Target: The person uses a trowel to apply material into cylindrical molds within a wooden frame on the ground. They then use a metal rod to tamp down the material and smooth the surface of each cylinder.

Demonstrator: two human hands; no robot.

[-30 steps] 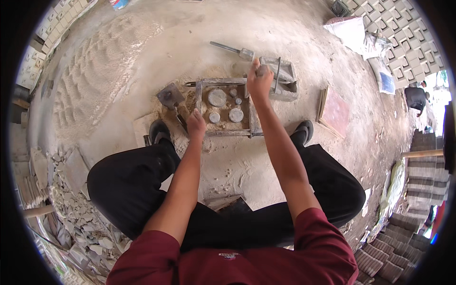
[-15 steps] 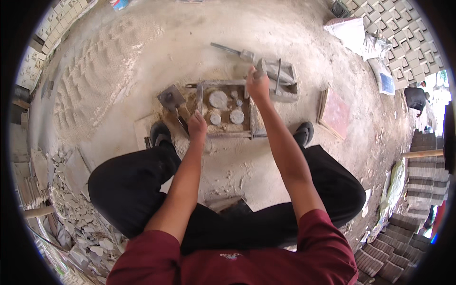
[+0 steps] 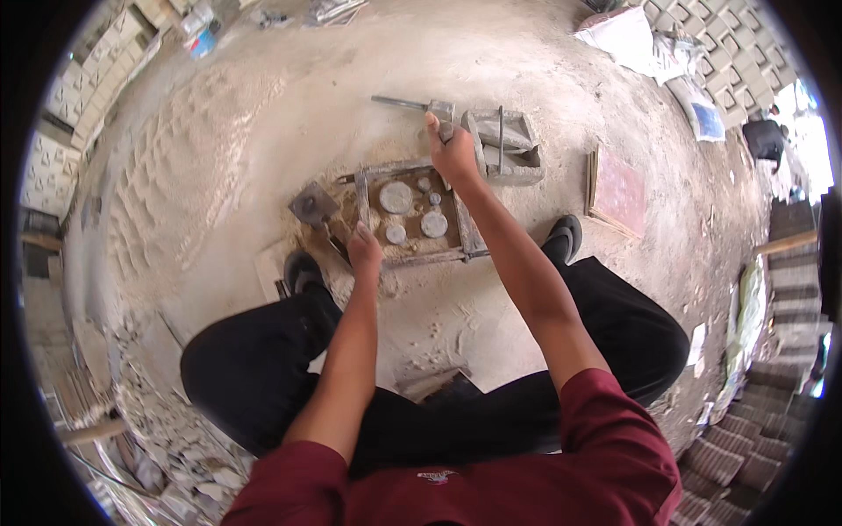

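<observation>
A rectangular frame (image 3: 405,261) lies on the ground before me, with brownish sand and several round grey discs (image 3: 396,197) inside it. My left hand (image 3: 364,246) is closed at its near left corner. Beside that hand lies a square-bladed trowel (image 3: 313,205), its dark handle reaching toward my fingers; whether they grip the handle or the frame is hidden. My right hand (image 3: 457,158) is closed around a small grey piece (image 3: 446,132) above the far right corner. Just beyond it rests a block-headed tool (image 3: 441,110) with a long rod.
A grey open box (image 3: 512,174) with a bar across it stands right of the frame. Reddish flat boards (image 3: 617,192) lie farther right. Loose sand (image 3: 180,145) spreads at the left, broken rubble (image 3: 189,438) at lower left, sacks (image 3: 618,39) at the far right.
My right hand has moved left with the grey piece, from beside the box toward the block-headed tool. My left hand stays at the frame's corner. The whole view has shifted slightly.
</observation>
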